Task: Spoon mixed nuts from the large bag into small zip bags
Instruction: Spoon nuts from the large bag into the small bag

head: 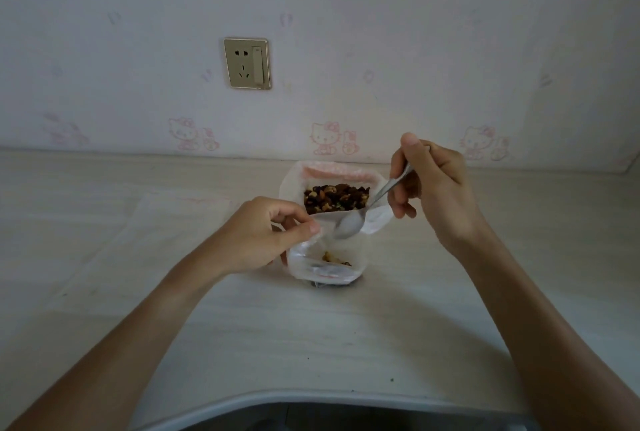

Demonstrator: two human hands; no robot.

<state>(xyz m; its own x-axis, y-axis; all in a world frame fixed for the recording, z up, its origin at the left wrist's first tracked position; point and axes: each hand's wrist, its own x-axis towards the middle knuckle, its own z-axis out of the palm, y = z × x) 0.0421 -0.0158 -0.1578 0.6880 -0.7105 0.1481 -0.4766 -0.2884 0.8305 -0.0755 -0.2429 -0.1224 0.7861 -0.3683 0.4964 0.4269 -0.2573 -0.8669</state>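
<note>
Now the right hand (pixel 433 184) pinches a metal spoon (pixel 349 224), its empty bowl over the small zip bag (pixel 325 257), whose rim the left hand (pixel 263 233) fingers pinch. A few nuts lie inside; behind it on the counter (pixel 311 326) the large bag (pixel 334 188) stands open, holding mixed nuts (pixel 336 198).

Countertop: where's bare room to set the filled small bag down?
Bare countertop lies right of the large bag, past the right hand with the spoon. Also bare: near strip before the curved edge. Left holds flat empty bags. Crowded centre: left hand holding the small zip bag.
</note>
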